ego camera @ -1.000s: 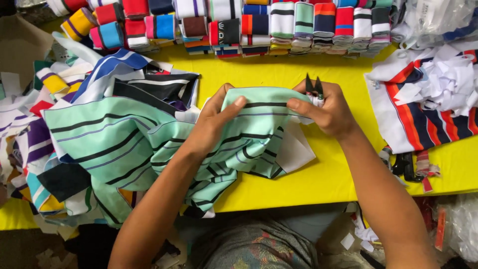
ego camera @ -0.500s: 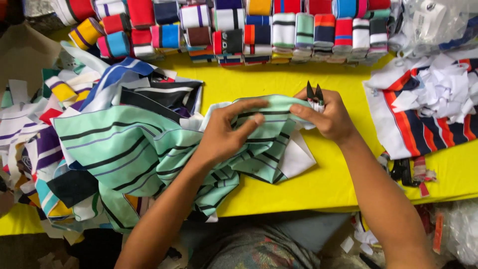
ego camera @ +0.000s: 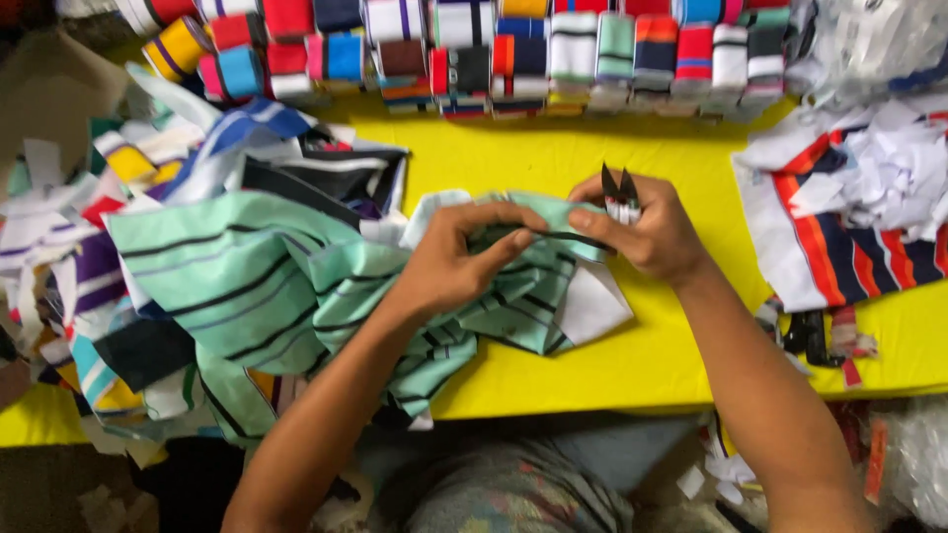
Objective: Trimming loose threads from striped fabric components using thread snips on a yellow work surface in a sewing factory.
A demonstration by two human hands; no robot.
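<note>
On the yellow table (ego camera: 632,365), near its middle, lying crumpled: a mint-green garment (ego camera: 296,286) with dark stripes, spreading leftward onto a heap of other striped pieces (ego camera: 89,296) and trailing over the near edge. Resting on top of that green cloth, the left hand (ego camera: 459,262), fingers curled and pinching a fold of the fabric between thumb and fingertips, stretching it toward the other hand. Just beside it, gripping the far end of the same fold, the right hand (ego camera: 652,232), closed around small thread snips (ego camera: 619,192), the two dark pointed blades sticking up above the knuckles and standing slightly apart. Between the two hands, pulled fairly taut, a narrow edge of the green cloth crossed by one dark stripe. Poking out beneath the fabric, right under the right wrist, a white panel (ego camera: 592,306) lying flat on the yellow surface.

Lining the far edge of the table, a row of folded striped collars or cuffs (ego camera: 513,49) in red, blue, white, green and orange, standing packed side by side. Off to the right, well apart from the hands, a navy, red and white striped garment (ego camera: 839,247) carrying a loose pile of white paper scraps (ego camera: 899,168). Near the right forearm, sitting at the table's edge, a small dark object (ego camera: 805,336) among red scraps, too blurred for telling what kind.
</note>
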